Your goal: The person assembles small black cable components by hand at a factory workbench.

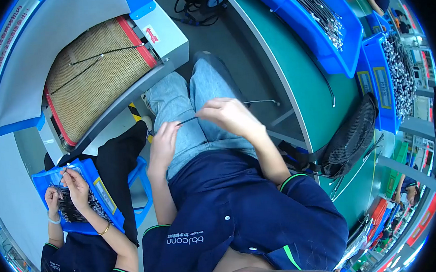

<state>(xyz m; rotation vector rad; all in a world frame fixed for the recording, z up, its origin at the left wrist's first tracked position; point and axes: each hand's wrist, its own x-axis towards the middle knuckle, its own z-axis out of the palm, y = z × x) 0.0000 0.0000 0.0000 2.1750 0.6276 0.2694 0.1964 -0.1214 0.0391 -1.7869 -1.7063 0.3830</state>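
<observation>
A thin black cable (187, 120) is stretched between my two hands above my lap. My left hand (164, 144) pinches one end part of it with the fingertips. My right hand (231, 117) is closed around it a short way to the right, and the cable's far end, with a light tip, sticks out past that hand toward the green table. The fingers of my right hand partly cover the cable. What sits at the left end is too small to make out.
Cables lie on a mesh conveyor belt (98, 81) at the far left. A green table (293, 55) on the right holds a blue bin (346, 59) of cables and a black mesh bag (352, 139). At left, a co-worker handles a cable over another blue bin (108, 194).
</observation>
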